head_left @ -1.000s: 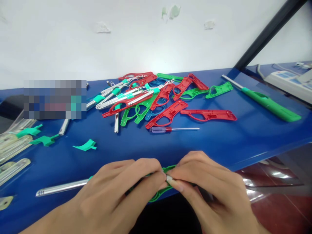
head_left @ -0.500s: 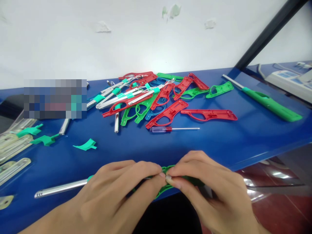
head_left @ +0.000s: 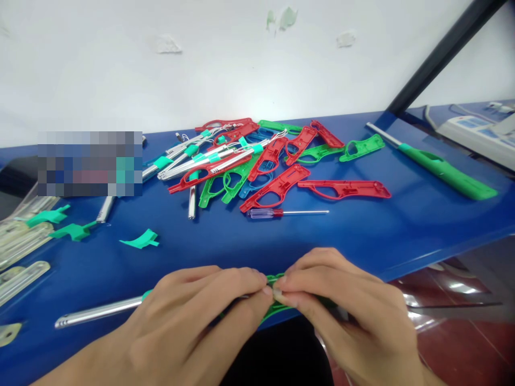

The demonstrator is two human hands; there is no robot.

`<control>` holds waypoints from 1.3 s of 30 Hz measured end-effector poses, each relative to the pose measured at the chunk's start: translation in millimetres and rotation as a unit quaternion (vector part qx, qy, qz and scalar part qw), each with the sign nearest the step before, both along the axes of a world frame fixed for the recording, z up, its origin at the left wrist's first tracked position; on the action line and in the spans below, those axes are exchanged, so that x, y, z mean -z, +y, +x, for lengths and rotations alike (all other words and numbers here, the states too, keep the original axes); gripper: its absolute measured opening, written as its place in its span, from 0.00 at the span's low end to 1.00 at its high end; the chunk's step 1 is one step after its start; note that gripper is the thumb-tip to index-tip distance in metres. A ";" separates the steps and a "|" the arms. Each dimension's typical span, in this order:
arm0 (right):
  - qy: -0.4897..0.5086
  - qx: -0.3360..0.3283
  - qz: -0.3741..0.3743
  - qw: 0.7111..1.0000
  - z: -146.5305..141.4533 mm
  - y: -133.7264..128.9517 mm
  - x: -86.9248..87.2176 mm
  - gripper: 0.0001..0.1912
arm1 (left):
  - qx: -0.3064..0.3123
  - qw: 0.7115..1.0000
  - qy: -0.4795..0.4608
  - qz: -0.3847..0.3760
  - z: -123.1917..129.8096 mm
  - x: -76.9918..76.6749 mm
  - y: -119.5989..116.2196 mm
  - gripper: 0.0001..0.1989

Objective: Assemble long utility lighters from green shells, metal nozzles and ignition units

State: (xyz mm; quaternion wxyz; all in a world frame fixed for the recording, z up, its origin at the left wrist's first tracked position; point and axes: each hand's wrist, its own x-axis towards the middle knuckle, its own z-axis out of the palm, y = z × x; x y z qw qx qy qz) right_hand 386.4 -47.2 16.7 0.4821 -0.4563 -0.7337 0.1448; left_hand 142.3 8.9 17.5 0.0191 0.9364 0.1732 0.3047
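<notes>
Right hand [head_left: 350,305]: thumb and forefinger are clamped on a small pale piece [head_left: 277,294], most of which the fingertips cover. Left hand [head_left: 201,313]: thumb and forefinger are bent close to one another just beside that piece; whether they clamp anything cannot be told, as the back of the hand hides the grip. Below both sets of fingertips lies the green casing half [head_left: 275,310], at the near edge of the tabletop [head_left: 193,249], with only its middle portion and a little of its right end visible. A silver tube [head_left: 98,312] with green tape at its inner end extends leftward from behind the left hand; its link to the casing is hidden. The step in hand is judged to be the seating or joining of the small pale piece at the green casing half. The next move would call for fine fingertip alignment and light pressure, with the casing held steady and the tube not pulled. Beyond the hands, a screwdriver [head_left: 263,214] lies in front of a heap of red casing halves [head_left: 346,190], further green and blue halves, and taped silver tubes [head_left: 192,203] with white leads. Cut green tape pieces [head_left: 140,239] lie to the left, near pale strips [head_left: 24,281]. At far right rests a closed green stick lighter [head_left: 450,174], its barrel directed toward the wall.
</notes>
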 end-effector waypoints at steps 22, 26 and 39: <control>-0.002 -0.004 0.009 1.000 0.8 0.4 -1.8 0.12 | -0.001 1.000 -0.008 0.014 -0.3 -0.1 0.1 0.20; 0.002 -0.011 0.007 1.000 1.1 0.1 -0.7 0.11 | 0.002 1.000 -0.009 0.000 0.5 0.1 -0.5 0.20; -0.014 0.011 0.006 1.000 -0.2 2.3 -3.3 0.11 | 0.008 1.000 0.001 0.006 -2.7 -2.7 2.7 0.19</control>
